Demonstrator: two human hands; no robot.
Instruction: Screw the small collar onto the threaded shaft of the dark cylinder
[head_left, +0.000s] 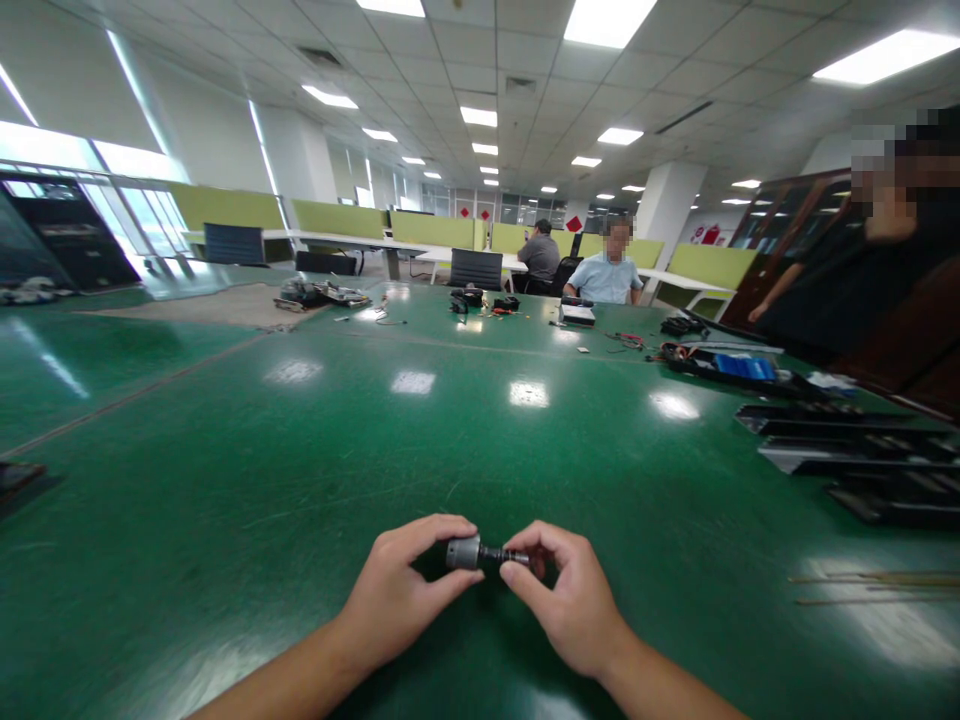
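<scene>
A small metal part that looks like a drill chuck on a dark grooved shank [463,552] lies level between my two hands, low in the middle of the head view. My left hand [401,590] curves round its thick grey cylindrical end, thumb below and index finger above. On the thin shank end, my right hand [574,600] pinches with thumb and index finger; its other fingers are curled behind, partly hidden. Below the part is the green tabletop [360,430]; whether the part touches it I cannot tell.
Black metal rails [847,450] and thin rods [877,580] lie at the right. A tray with a blue item [742,367] sits farther back. Loose parts [319,292] and a white box [577,314] stand along the far side. A person [607,270] sits opposite; another [847,270] stands right.
</scene>
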